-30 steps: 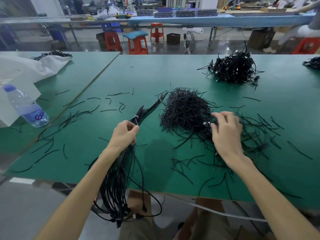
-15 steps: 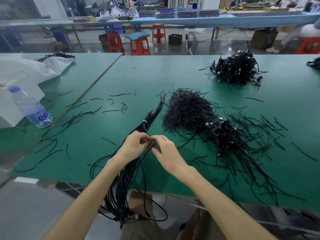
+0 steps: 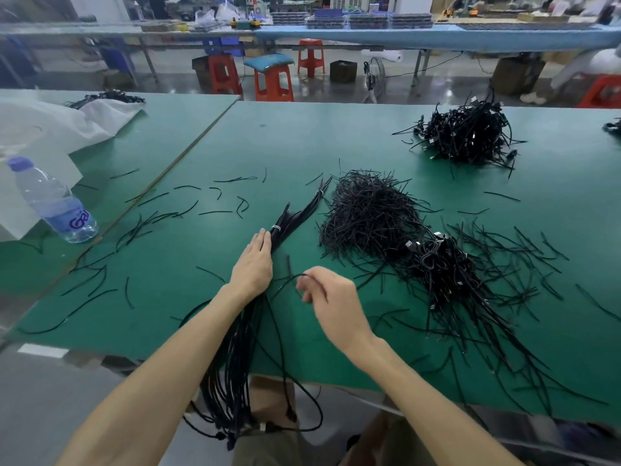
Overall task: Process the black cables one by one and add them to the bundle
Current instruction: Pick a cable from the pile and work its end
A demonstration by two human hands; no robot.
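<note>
Left hand: my left hand (image 3: 252,267) lies on the bundle (image 3: 291,217) with its fingers straight and together. The thumb is hidden, so I cannot tell whether it clasps underneath.
Right hand: my right hand (image 3: 336,302) is curled, and its fingertips pinch a single black cable (image 3: 285,280) just beside my left wrist.
Arms: both forearms reach in over the near edge of the table (image 3: 302,136), with the hands close together but not touching.
Bundle: it runs from under my left palm toward the far edge, with a white tie just past my fingertips. Its other end hangs off the near edge.
Table: a heap of short black strands (image 3: 366,210) sits right of the bundle. A tangle of cables with plugs (image 3: 443,267) lies beside the heap, and another pile (image 3: 467,132) is near the far right corner. Loose strands are scattered around.
Left side: a water bottle (image 3: 53,203) and a white sheet (image 3: 50,126).
Room: red stools (image 3: 272,79) stand beyond the far edge.
</note>
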